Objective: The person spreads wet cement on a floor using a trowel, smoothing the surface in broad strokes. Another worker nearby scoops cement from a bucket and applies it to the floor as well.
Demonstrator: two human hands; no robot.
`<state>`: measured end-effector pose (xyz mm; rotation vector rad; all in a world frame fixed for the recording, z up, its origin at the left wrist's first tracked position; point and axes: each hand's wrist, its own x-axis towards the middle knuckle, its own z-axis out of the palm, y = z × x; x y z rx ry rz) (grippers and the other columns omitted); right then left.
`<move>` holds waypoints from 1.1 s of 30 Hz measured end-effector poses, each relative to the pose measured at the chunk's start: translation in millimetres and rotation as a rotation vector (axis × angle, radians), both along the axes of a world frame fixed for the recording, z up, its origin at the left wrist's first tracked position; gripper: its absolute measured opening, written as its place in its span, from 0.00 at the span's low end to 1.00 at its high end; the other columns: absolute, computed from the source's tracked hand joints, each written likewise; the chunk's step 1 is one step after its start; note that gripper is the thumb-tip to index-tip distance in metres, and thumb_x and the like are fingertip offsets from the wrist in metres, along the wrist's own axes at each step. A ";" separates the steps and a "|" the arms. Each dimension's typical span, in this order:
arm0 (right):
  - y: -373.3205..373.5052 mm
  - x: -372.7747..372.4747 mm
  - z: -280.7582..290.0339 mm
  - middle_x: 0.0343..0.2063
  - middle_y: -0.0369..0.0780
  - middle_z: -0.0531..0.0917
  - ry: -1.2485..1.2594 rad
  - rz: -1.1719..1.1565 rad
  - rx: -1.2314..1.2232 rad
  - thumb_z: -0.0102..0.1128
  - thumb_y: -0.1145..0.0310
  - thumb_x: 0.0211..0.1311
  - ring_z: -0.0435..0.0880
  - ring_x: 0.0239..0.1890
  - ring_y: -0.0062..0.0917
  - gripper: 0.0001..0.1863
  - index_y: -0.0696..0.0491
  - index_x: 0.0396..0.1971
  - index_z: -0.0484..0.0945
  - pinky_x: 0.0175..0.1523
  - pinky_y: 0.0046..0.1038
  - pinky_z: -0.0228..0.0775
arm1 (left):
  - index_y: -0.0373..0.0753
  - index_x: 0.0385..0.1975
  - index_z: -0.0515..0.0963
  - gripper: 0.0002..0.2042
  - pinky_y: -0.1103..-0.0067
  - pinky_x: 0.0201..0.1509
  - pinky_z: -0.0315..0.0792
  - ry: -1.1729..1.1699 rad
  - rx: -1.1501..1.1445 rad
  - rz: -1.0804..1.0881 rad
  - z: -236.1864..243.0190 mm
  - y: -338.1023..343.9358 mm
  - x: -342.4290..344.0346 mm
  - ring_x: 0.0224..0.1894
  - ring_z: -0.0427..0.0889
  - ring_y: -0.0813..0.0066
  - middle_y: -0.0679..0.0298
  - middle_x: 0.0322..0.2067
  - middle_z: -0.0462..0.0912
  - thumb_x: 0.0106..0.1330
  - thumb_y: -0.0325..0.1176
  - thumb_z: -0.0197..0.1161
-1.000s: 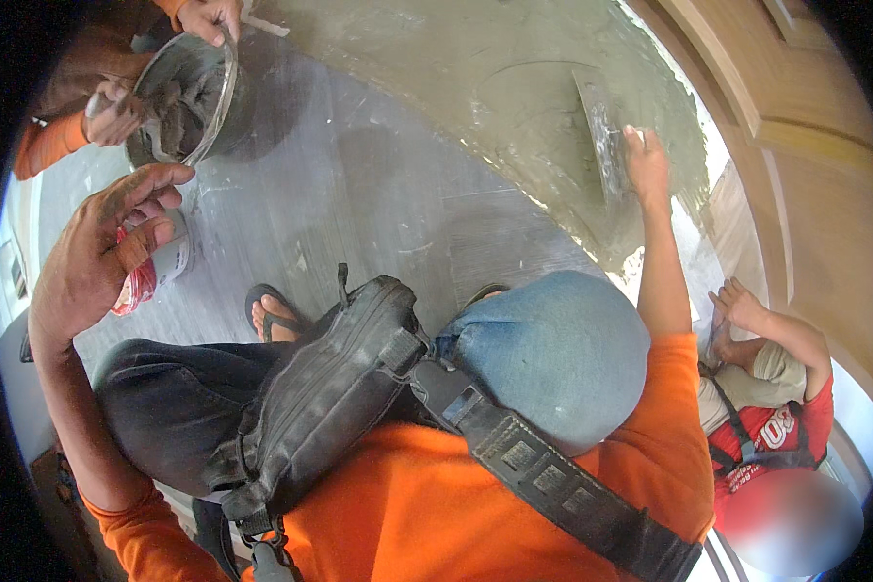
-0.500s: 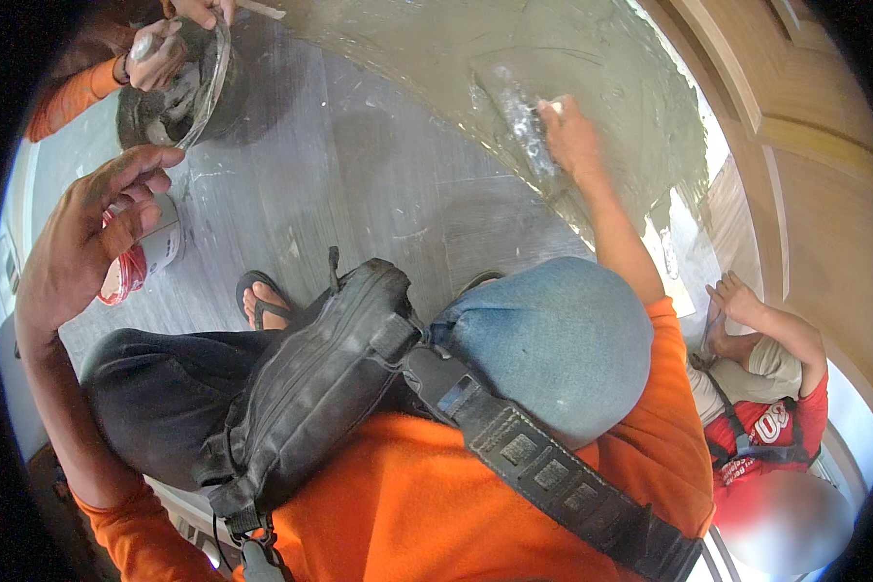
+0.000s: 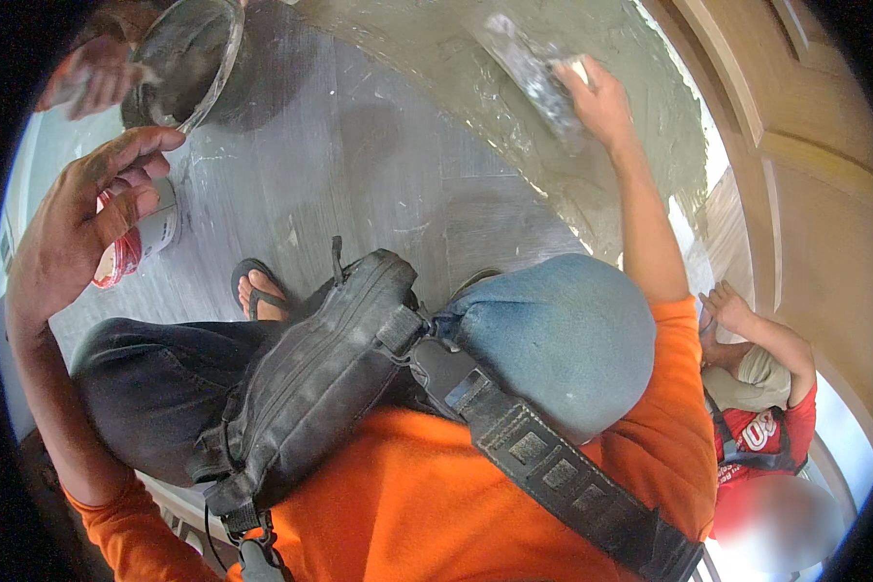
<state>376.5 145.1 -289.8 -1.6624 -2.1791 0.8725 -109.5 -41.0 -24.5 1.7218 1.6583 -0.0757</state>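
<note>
My right hand (image 3: 603, 100) is closed on the pale handle of a plastering trowel (image 3: 526, 70). The trowel's metal blade, smeared with wet grey stuff, lies against a broad layer of grey-green mortar (image 3: 640, 58). On the left, my left hand (image 3: 92, 209) hovers with its fingers loosely bent and apart, holding nothing. Its fingertips come close to the lower rim of a black bucket (image 3: 179, 73); I cannot tell if they touch. Behind that hand is a white and red tub (image 3: 155, 225), partly hidden.
Another person's hand (image 3: 102, 82), blurred, is beside the bucket. Bare grey plank floor (image 3: 378, 165) lies before my knees. A wooden door frame (image 3: 776, 136) curves along the right. At lower right a person in a red shirt (image 3: 761, 432) sits close by.
My right hand has moved the trowel up and slightly right over the mortar. The bucket has tipped, and the other person's near hand has shifted left. My left hand has barely moved.
</note>
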 end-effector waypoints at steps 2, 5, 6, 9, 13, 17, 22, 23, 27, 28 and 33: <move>-2.7 40.8 -1.5 0.41 0.52 0.88 -0.153 0.038 0.056 0.61 0.43 0.71 0.86 0.46 0.51 0.25 0.52 0.47 0.82 0.51 0.45 0.76 | 0.35 0.65 0.77 0.24 0.71 0.56 0.74 0.006 0.002 0.001 -4.0 -0.8 -8.4 0.47 0.80 0.68 0.57 0.44 0.82 0.75 0.44 0.61; -19.6 105.3 -24.0 0.38 0.51 0.89 -0.368 0.015 -0.039 0.64 0.42 0.67 0.87 0.43 0.52 0.25 0.51 0.44 0.83 0.48 0.46 0.78 | 0.35 0.65 0.76 0.24 0.73 0.54 0.74 0.033 0.000 0.035 0.8 -10.7 -19.2 0.45 0.80 0.69 0.56 0.44 0.81 0.76 0.45 0.61; -25.3 121.6 -24.5 0.38 0.51 0.89 -0.450 0.077 -0.006 0.64 0.42 0.67 0.87 0.43 0.51 0.25 0.51 0.43 0.84 0.48 0.46 0.78 | 0.34 0.65 0.76 0.25 0.73 0.53 0.74 0.032 -0.015 0.057 0.5 -12.9 -21.1 0.44 0.80 0.70 0.56 0.43 0.80 0.76 0.45 0.60; -38.4 149.0 -24.2 0.37 0.50 0.89 -0.617 0.223 0.053 0.64 0.41 0.66 0.88 0.43 0.49 0.25 0.50 0.42 0.85 0.48 0.47 0.79 | 0.32 0.64 0.75 0.25 0.74 0.48 0.74 0.017 -0.095 0.096 0.3 -7.7 -18.0 0.39 0.79 0.71 0.56 0.43 0.78 0.77 0.45 0.60; -20.0 143.5 -35.0 0.38 0.49 0.89 -0.643 0.400 0.076 0.61 0.39 0.66 0.89 0.43 0.45 0.26 0.49 0.43 0.86 0.49 0.47 0.80 | 0.29 0.64 0.74 0.27 0.75 0.43 0.73 0.030 -0.137 0.118 -0.7 -8.1 -12.7 0.34 0.78 0.72 0.57 0.41 0.77 0.76 0.46 0.59; 24.0 128.6 -45.2 0.39 0.48 0.90 -0.596 0.581 0.155 0.58 0.39 0.68 0.89 0.43 0.46 0.27 0.49 0.45 0.87 0.50 0.47 0.80 | 0.28 0.63 0.74 0.29 0.76 0.42 0.71 0.043 -0.102 0.182 -3.1 -11.3 -6.1 0.34 0.77 0.73 0.58 0.39 0.77 0.75 0.49 0.60; 64.8 62.4 -36.2 0.38 0.48 0.89 -0.641 0.494 0.170 0.62 0.40 0.66 0.88 0.43 0.48 0.26 0.51 0.43 0.87 0.50 0.47 0.80 | 0.28 0.63 0.74 0.31 0.77 0.43 0.71 0.000 -0.110 0.244 7.8 -18.8 -0.5 0.35 0.75 0.74 0.61 0.36 0.77 0.74 0.52 0.62; 68.6 50.6 -32.4 0.39 0.49 0.89 -0.660 0.441 0.142 0.61 0.39 0.67 0.88 0.44 0.49 0.28 0.51 0.43 0.87 0.51 0.47 0.79 | 0.28 0.63 0.74 0.31 0.78 0.43 0.70 -0.008 -0.105 0.241 7.5 -18.9 -0.2 0.35 0.75 0.74 0.61 0.36 0.77 0.74 0.52 0.62; 71.1 26.3 -27.3 0.40 0.51 0.89 -0.561 0.151 0.047 0.57 0.36 0.68 0.88 0.47 0.50 0.30 0.49 0.47 0.87 0.54 0.47 0.78 | 0.29 0.63 0.75 0.32 0.78 0.43 0.70 -0.058 -0.060 0.330 -10.3 -24.1 -4.1 0.35 0.75 0.74 0.61 0.36 0.77 0.73 0.53 0.62; 68.7 27.5 -31.9 0.40 0.52 0.89 -0.557 0.111 0.027 0.58 0.36 0.67 0.88 0.47 0.51 0.30 0.49 0.47 0.87 0.54 0.48 0.78 | 0.29 0.63 0.75 0.32 0.78 0.44 0.70 -0.072 -0.062 0.325 -16.0 -20.6 -6.2 0.35 0.76 0.74 0.61 0.36 0.77 0.73 0.54 0.62; 28.8 13.5 -42.5 0.38 0.53 0.89 -0.519 0.194 -0.064 0.59 0.37 0.65 0.88 0.46 0.52 0.31 0.50 0.48 0.87 0.55 0.48 0.78 | 0.30 0.63 0.76 0.32 0.77 0.44 0.71 -0.026 -0.132 0.314 8.8 -15.9 -1.3 0.37 0.78 0.73 0.60 0.37 0.78 0.72 0.54 0.62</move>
